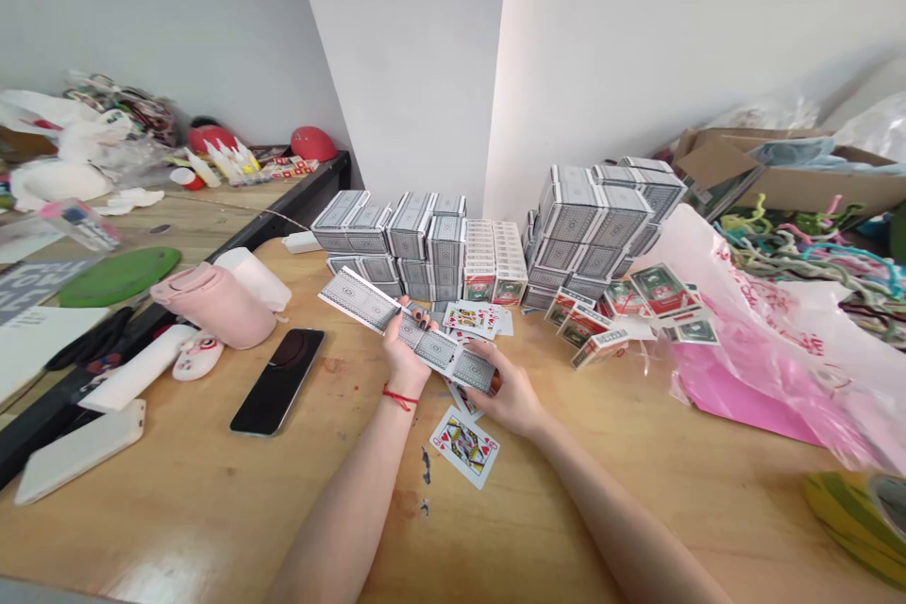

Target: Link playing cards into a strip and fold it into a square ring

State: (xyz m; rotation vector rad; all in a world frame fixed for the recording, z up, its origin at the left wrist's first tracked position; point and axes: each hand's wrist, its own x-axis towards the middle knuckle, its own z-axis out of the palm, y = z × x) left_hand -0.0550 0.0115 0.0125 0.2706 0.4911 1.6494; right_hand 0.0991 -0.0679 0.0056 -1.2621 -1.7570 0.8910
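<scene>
A long row of playing cards [362, 301] with grey patterned backs slants across my two hands. My left hand [407, 354] grips its middle, fingers wrapped round from beneath. At the right end, my right hand [515, 392] pinches the last cards [473, 368] between thumb and fingers. Whether the cards are joined end to end I cannot tell. Below the hands a queen of hearts [465, 445] lies face up on the table, with another card partly hidden above it. Behind the hands are more loose face-up cards [471, 319].
Stacked card blocks [411, 226] and a taller stack [595, 217] stand at the back, with boxed decks [494, 255] between them. Loose card boxes [658, 293] and pink plastic [743, 396] lie right, near yellow tape [856, 519]. A phone [278, 381] and pink tumbler [212, 302] are left.
</scene>
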